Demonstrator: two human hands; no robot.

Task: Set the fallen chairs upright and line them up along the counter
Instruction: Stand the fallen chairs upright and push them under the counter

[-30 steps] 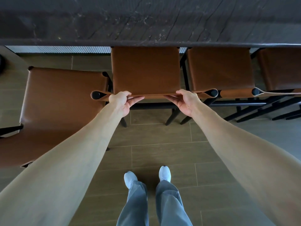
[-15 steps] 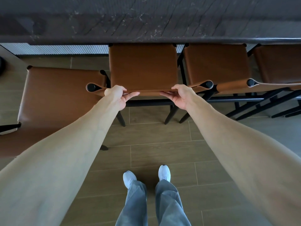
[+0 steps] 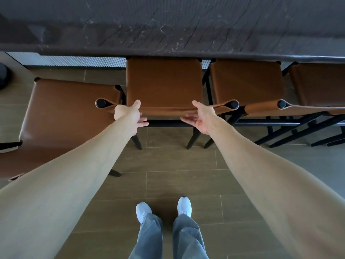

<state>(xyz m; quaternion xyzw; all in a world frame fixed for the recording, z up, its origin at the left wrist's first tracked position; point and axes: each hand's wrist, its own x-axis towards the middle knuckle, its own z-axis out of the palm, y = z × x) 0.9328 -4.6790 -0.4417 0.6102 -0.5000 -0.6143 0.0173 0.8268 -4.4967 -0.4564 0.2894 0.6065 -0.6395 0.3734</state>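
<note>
Four upright tan leather chairs (image 3: pixel 164 81) along dark counter (image 3: pixel 168 25), leftmost set back.

chair seats (image 3: pixel 164 83): tan leather, smooth, slight sheen
chair legs (image 3: pixel 192 140): black, matt
counter (image 3: pixel 168 25): dark veined stone
floor (image 3: pixel 177 165): wood-look planks, matt

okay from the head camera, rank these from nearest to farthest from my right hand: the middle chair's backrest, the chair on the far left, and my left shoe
1. Middle chair's backrest: at the right hand's fingertips.
2. Far-left chair: across, beyond the left hand.
3. Left shoe: down on the floor.
</note>
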